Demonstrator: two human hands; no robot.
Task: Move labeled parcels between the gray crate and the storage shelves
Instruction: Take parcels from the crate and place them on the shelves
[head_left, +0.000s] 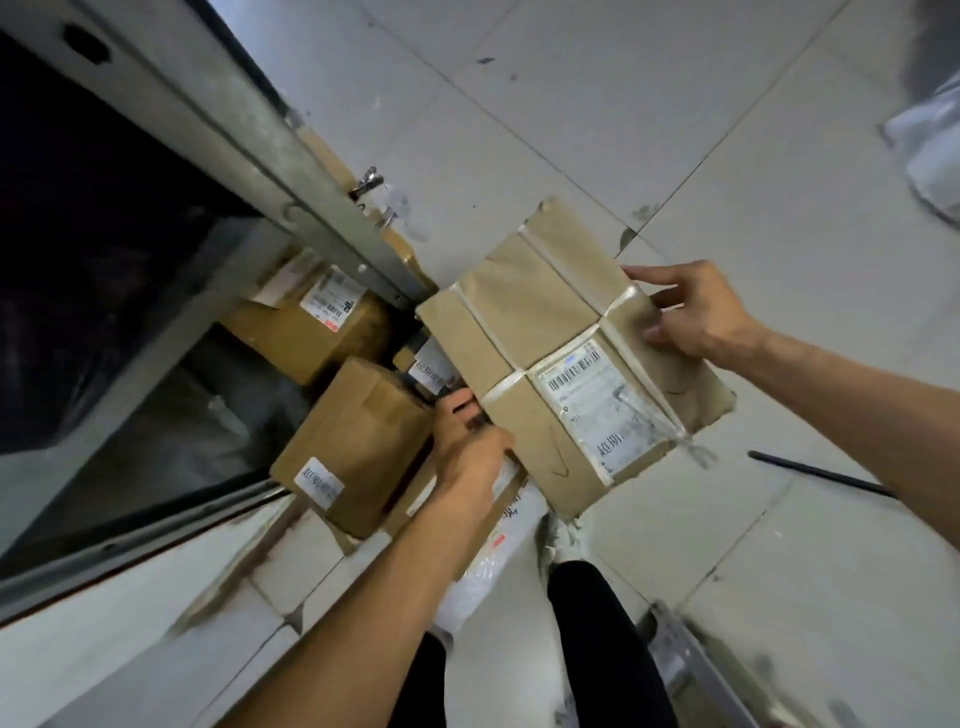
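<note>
Looking down from the head view, a brown paper-wrapped parcel (540, 332), taped crosswise with its white label (597, 410) facing up, hangs in the air above the tiled floor (675, 130). The right hand (696, 312) clasps the parcel's right edge, thumb and fingers curled round it. The left hand (467, 452) grips the opposite edge, fingers curled underneath. Just left, a labelled cardboard box (353, 447) and a second box (311, 332) sit by the metal shelf frame (291, 171), seemingly on its lowest level; blur leaves that unsure.
</note>
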